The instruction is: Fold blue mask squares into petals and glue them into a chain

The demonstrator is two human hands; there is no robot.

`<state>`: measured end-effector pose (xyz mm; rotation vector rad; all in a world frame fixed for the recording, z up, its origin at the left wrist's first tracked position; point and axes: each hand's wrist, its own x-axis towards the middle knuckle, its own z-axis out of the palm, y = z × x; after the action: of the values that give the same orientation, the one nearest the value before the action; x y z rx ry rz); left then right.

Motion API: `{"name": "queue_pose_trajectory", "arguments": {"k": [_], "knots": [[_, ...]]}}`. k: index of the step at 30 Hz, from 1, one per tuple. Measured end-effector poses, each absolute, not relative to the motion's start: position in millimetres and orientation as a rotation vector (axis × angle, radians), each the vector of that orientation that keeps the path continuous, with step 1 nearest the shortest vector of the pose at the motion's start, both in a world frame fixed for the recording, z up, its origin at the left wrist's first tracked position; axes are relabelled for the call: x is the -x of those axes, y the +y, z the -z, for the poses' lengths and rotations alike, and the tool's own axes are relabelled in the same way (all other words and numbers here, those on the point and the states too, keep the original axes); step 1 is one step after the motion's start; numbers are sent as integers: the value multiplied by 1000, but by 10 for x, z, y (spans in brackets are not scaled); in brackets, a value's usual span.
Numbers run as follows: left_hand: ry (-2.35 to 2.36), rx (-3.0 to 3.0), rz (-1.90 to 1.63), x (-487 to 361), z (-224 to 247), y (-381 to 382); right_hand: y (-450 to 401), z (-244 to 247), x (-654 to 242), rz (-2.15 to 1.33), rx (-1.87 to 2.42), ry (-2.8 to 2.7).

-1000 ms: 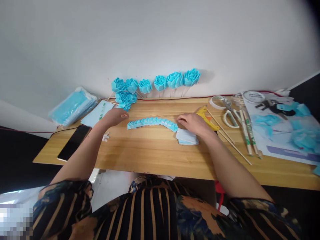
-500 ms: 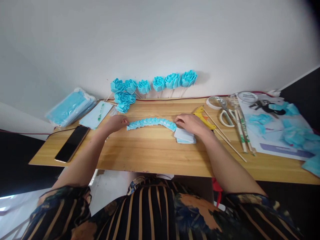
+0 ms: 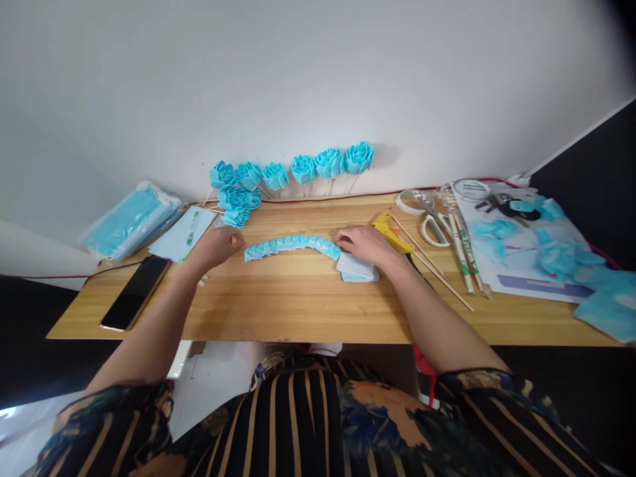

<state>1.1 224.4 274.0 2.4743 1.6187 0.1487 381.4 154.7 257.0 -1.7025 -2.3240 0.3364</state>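
Note:
A curved row of overlapping, folded light-blue pieces lies on the wooden table in front of me. Just past its left end, with a small gap, my left hand is curled closed, and I see nothing in its fingers. At the other end, my right hand has its fingertips pinched together on the row's last piece; the exact grip is partly hidden. Under that hand's near side sits a small stack of white and blue sheets. Beyond it rests a yellow glue gun.
Blue flowers on sticks lean along the wall. Bagged blue masks, cut sheets and a phone are at left. Wooden sticks, scissors, a tape roll and a paper with blue scraps are at right.
My left hand has drawn slightly away from the left end of the row. My right hand stays at the right end. The whole view has shifted a little.

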Motion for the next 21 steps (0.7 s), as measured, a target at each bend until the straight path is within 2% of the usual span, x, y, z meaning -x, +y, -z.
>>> {"name": "queue_pose_trajectory", "arguments": {"k": [6,13,21], "knots": [[1691,-2361,-22,-37,-2713,2232,1559,-2544,-3779,-353,1717,-2315],[1721,-2342,-37,-171,-2613,2166,1575,-2545,-3762,-322,1836,-2301],[1635,-2336,-364,-194,-2801,2073,1566,-2531,-3770,-335,1767,-2270]]}}
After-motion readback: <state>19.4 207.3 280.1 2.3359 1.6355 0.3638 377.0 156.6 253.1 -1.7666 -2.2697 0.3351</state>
